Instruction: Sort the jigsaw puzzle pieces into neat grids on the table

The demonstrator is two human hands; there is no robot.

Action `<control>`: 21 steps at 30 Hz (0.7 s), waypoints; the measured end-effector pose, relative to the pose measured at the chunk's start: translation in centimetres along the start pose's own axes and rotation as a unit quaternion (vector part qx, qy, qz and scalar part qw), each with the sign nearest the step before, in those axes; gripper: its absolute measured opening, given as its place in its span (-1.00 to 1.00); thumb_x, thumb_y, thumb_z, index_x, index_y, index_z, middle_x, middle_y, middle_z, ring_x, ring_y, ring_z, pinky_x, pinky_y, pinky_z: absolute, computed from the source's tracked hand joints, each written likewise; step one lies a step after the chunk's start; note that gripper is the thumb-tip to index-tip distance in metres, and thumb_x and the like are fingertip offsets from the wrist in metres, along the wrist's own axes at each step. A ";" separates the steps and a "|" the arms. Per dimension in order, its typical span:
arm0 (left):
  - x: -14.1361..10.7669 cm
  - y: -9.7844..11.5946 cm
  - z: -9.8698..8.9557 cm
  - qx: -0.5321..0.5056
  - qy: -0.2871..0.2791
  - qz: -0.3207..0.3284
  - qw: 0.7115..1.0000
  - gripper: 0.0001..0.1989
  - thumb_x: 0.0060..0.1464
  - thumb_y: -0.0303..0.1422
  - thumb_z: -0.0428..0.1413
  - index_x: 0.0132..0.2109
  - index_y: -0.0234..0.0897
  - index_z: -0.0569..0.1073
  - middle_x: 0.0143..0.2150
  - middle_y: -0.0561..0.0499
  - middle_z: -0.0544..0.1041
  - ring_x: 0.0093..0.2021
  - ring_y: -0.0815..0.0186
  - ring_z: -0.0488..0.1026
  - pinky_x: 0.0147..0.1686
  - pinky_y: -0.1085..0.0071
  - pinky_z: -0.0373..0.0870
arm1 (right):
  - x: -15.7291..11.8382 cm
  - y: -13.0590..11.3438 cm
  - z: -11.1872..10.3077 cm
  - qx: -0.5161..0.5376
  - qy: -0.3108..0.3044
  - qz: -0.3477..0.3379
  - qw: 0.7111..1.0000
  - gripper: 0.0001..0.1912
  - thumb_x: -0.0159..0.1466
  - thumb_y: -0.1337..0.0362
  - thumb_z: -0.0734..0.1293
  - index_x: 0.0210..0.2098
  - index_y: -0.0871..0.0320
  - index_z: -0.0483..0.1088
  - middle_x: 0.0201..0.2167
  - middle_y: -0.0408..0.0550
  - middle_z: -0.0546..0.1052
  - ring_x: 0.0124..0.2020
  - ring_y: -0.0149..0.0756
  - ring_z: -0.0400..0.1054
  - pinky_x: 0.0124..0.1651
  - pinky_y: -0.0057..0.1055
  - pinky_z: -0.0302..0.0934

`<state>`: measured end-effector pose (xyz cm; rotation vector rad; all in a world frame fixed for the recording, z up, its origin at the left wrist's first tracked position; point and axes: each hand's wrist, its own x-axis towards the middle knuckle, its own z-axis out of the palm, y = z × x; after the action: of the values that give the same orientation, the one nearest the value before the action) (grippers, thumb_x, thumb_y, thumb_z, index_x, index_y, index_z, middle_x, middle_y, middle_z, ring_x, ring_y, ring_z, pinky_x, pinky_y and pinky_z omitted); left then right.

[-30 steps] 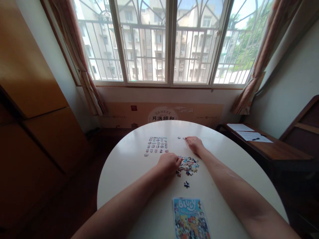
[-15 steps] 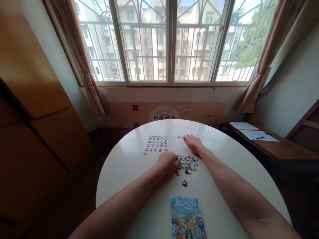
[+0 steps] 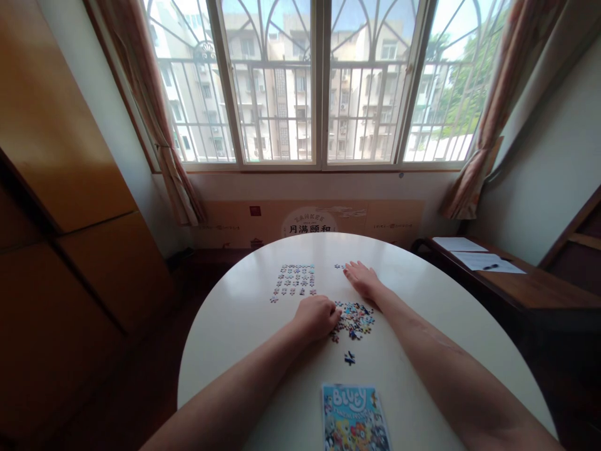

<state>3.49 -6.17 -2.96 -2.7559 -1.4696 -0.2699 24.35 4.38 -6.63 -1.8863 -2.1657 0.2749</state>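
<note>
My left hand (image 3: 317, 316) is closed, knuckles up, at the left edge of a pile of loose puzzle pieces (image 3: 355, 321); what its fingers hold, if anything, is hidden. Beyond the pile, my right hand (image 3: 361, 278) lies palm down with its fingers spread, its fingertips beside a small puzzle piece (image 3: 337, 267). Rows of separate pieces (image 3: 296, 275) are laid out on the left part of the white table. One dark piece (image 3: 350, 358) lies by itself between the pile and the Bluey picture card (image 3: 355, 416).
The round white table (image 3: 225, 351) stands before a barred window (image 3: 282, 113). At the right is a wooden side table (image 3: 554, 289) with papers (image 3: 488, 263) and a pen on it. An orange cabinet (image 3: 61, 125) rises at the left.
The view has tilted up slightly, so the table sits lower in the picture. My right fingertips have shifted a little to the left; my left hand stays by the pile.
</note>
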 end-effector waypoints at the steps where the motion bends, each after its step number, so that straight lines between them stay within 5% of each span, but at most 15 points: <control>1: 0.0 0.0 0.0 -0.001 0.000 0.001 1.000 -0.60 0.24 -0.16 -0.07 -0.34 -0.23 0.58 -0.29 -0.10 0.59 -0.27 0.20 0.50 -0.25 0.33 0.36 | 0.0 0.0 0.0 0.000 0.002 0.002 1.000 -0.38 0.44 -0.04 -0.13 0.37 0.02 0.08 0.43 -0.02 -0.01 0.43 0.00 -0.25 0.33 0.23 -0.29; 21: 0.0 -0.1 0.4 0.003 0.005 0.003 1.000 -0.61 0.22 -0.16 -0.06 -0.33 -0.23 0.58 -0.30 -0.09 0.58 -0.28 0.20 0.50 -0.26 0.33 0.36 | 0.0 -1.4 0.4 -0.043 -0.033 0.013 0.998 -0.37 0.44 -0.01 -0.14 0.38 0.10 0.03 0.44 0.04 -0.08 0.44 -0.01 -0.28 0.30 0.28 -0.33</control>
<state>3.44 -6.04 -3.35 -2.7497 -1.4584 -0.2792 22.84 4.21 -6.60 -1.9802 -2.2299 0.2563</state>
